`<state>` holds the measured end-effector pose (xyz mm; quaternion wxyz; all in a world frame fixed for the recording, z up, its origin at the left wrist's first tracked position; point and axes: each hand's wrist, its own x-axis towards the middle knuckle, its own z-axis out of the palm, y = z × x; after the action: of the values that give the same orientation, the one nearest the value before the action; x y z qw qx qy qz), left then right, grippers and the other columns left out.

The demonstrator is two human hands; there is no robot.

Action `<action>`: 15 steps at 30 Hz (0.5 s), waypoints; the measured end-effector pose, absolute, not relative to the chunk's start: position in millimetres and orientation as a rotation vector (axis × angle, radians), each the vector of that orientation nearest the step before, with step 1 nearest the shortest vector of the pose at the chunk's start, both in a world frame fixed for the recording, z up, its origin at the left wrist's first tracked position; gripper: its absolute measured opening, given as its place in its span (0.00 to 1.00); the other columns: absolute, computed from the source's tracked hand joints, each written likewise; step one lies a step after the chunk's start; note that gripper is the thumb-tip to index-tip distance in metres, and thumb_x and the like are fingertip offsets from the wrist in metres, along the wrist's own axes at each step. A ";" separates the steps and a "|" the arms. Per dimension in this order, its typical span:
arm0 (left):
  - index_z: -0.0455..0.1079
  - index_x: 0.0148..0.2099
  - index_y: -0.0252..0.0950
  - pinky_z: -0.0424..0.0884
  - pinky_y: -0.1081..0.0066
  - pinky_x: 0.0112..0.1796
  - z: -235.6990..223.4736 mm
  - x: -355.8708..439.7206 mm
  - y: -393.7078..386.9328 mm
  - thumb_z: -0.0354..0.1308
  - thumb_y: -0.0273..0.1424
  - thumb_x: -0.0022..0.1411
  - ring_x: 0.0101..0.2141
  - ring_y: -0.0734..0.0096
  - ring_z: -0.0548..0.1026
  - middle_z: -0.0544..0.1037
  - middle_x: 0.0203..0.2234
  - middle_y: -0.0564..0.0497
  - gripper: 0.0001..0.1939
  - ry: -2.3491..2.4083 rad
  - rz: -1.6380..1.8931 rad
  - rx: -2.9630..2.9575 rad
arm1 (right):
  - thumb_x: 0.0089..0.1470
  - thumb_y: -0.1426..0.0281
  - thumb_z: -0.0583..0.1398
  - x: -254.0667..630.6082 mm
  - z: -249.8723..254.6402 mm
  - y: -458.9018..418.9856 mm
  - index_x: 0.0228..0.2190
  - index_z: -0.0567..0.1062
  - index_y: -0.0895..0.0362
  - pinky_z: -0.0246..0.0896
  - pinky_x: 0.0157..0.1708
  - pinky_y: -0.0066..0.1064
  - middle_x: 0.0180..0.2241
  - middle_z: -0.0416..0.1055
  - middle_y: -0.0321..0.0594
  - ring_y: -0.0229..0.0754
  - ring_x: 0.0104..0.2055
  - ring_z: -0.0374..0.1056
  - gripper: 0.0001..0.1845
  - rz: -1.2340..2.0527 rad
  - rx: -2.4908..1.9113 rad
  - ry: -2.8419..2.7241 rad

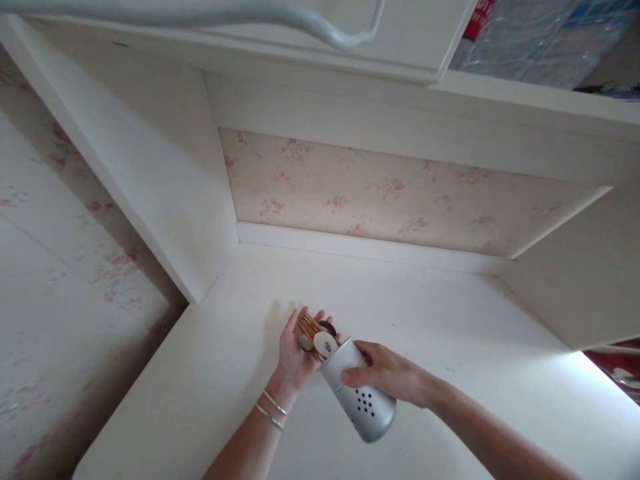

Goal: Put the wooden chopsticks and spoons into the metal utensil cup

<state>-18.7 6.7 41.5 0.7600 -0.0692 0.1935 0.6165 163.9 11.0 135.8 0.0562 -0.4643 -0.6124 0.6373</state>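
Note:
A silver metal utensil holder (345, 383) with round holes in its side is tilted, its mouth pointing up and to the left. My right hand (380, 371) is wrapped around its side, thumb across the front. Out of the mouth stick wooden chopsticks (311, 325), a white spoon (325, 345) with a blue mark, a metal spoon (306, 343) and a dark spoon (327, 327). Behind these ends is my left hand (293, 353), palm up with fingers stretched out and apart. Whether its palm touches the utensils is hard to see. Two silver bangles circle the left wrist.
Below both hands lies a white counter (400, 300). White side panels (165, 173) bound it left and right, and floral wallpaper (350, 187) covers the back. Overhead is a white cabinet (400, 40) with a curved handle. Clear plastic packaging (530, 40) sits upper right.

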 end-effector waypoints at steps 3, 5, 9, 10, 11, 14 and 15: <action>0.72 0.40 0.39 0.74 0.54 0.43 43.3 -16.7 6.5 0.59 0.37 0.61 0.35 0.63 0.80 0.79 0.35 0.50 0.08 0.443 1.353 -0.141 | 0.47 0.59 0.66 165.0 139.8 11.6 0.39 0.75 0.59 0.61 0.28 0.27 0.32 0.74 0.40 0.40 0.31 0.69 0.20 2.022 -1.387 -1.800; 0.71 0.40 0.40 0.75 0.57 0.40 43.7 -16.6 7.9 0.58 0.36 0.62 0.32 0.67 0.79 0.78 0.33 0.52 0.07 0.470 1.364 -0.160 | 0.47 0.59 0.66 164.7 137.6 11.2 0.39 0.75 0.59 0.60 0.27 0.26 0.31 0.74 0.39 0.39 0.30 0.68 0.20 2.044 -1.379 -1.793; 0.69 0.41 0.41 0.75 0.66 0.33 41.9 -19.1 11.3 0.59 0.38 0.62 0.28 0.72 0.78 0.77 0.31 0.53 0.08 0.543 1.393 -0.192 | 0.46 0.61 0.68 161.4 127.4 7.9 0.38 0.76 0.58 0.60 0.28 0.25 0.32 0.74 0.39 0.40 0.32 0.69 0.19 2.061 -1.358 -1.810; 0.69 0.41 0.40 0.75 0.68 0.32 41.0 -19.7 11.6 0.59 0.38 0.61 0.29 0.72 0.78 0.77 0.32 0.52 0.09 0.541 1.400 -0.198 | 0.46 0.61 0.67 160.0 125.0 6.6 0.38 0.76 0.58 0.60 0.28 0.25 0.32 0.74 0.38 0.40 0.32 0.69 0.18 2.073 -1.353 -1.795; 0.69 0.41 0.40 0.75 0.68 0.32 40.1 -20.0 11.4 0.60 0.38 0.61 0.29 0.72 0.78 0.77 0.33 0.52 0.09 0.534 1.404 -0.208 | 0.46 0.61 0.67 158.5 122.8 5.1 0.38 0.76 0.59 0.61 0.29 0.25 0.32 0.74 0.38 0.39 0.32 0.68 0.18 2.090 -1.342 -1.770; 0.67 0.43 0.42 0.76 0.66 0.36 37.8 -17.2 8.5 0.62 0.36 0.59 0.33 0.71 0.79 0.77 0.35 0.53 0.10 0.535 1.371 -0.244 | 0.45 0.60 0.67 154.0 117.4 0.6 0.38 0.75 0.60 0.61 0.30 0.26 0.32 0.74 0.38 0.39 0.31 0.68 0.20 2.178 -1.284 -1.655; 0.67 0.45 0.43 0.76 0.66 0.36 37.3 -15.2 7.2 0.63 0.33 0.58 0.33 0.71 0.79 0.77 0.36 0.54 0.12 0.559 1.365 -0.236 | 0.45 0.60 0.68 152.9 115.7 -1.0 0.38 0.75 0.60 0.61 0.30 0.27 0.32 0.74 0.38 0.39 0.31 0.68 0.21 2.216 -1.259 -1.614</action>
<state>-15.2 7.2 37.3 0.7339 -0.1072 0.2544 0.6206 152.9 -1.0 115.7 0.0625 -0.4166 -0.5340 0.7331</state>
